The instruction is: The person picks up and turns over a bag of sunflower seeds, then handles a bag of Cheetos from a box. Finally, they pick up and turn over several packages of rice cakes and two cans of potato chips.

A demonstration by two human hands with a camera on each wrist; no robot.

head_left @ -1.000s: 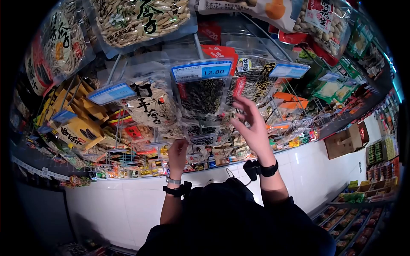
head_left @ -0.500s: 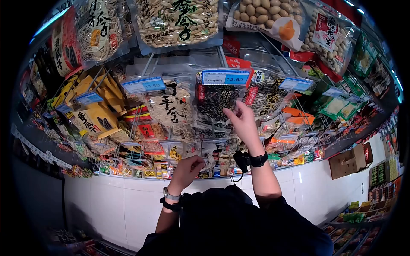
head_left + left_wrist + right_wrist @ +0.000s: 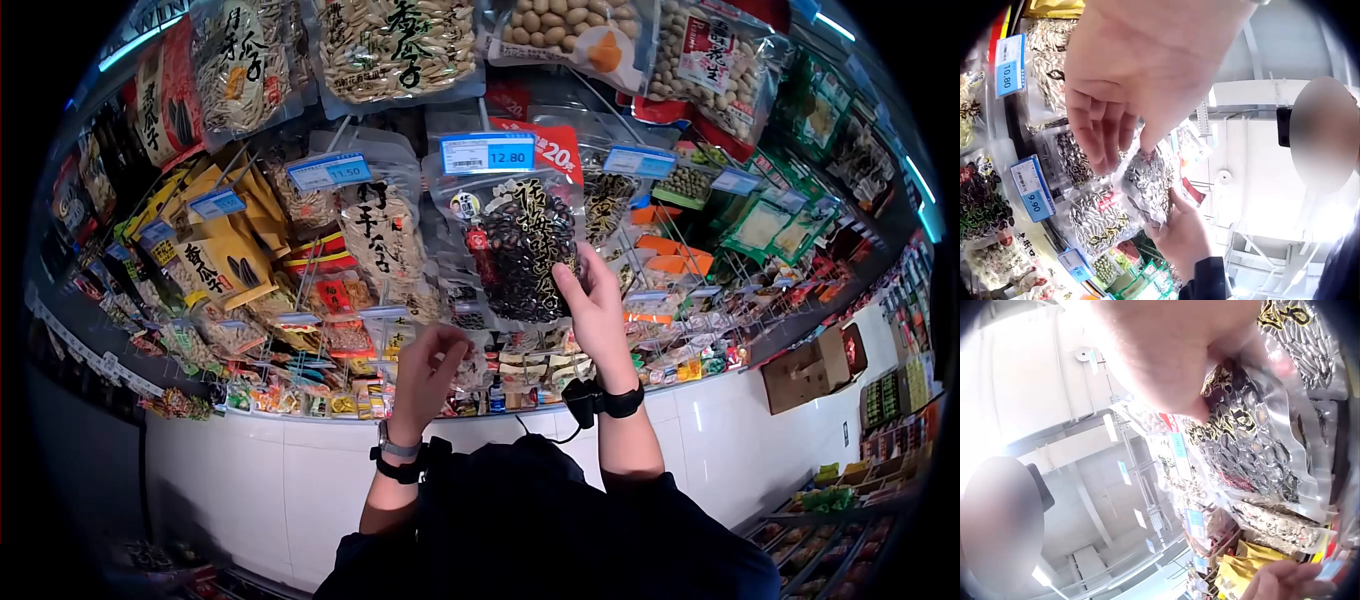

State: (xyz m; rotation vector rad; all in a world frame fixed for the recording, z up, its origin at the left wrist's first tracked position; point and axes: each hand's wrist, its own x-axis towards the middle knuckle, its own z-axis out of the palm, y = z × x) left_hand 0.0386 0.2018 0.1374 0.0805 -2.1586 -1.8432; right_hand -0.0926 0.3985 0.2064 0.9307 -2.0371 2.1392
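Note:
My right hand [image 3: 603, 318] grips a clear bag of black melon seeds [image 3: 505, 250] by its right edge, thumb on the front and fingers behind. The bag faces me, tilted slightly, just under a blue 12.80 price tag [image 3: 487, 154]. In the right wrist view the thumb presses the printed front of this seed bag [image 3: 1241, 440]. Below and left of the bag, my left hand [image 3: 425, 375] is raised with loosely bent fingers and holds nothing. The left wrist view shows those relaxed fingers [image 3: 1110, 134] close to the bag.
A bag of pale seeds [image 3: 385, 240] hangs to the left, beside yellow packets [image 3: 240, 265]. Large bags of seeds [image 3: 400, 50] and peanuts [image 3: 570, 40] hang above. Metal hooks with price tags [image 3: 640, 162] stick out towards me. A cardboard box [image 3: 815, 370] stands at the right.
My right hand has gone from reaching with spread fingers to gripping the black melon seed bag, now larger and closer in view. The left hand has risen slightly, still holding nothing.

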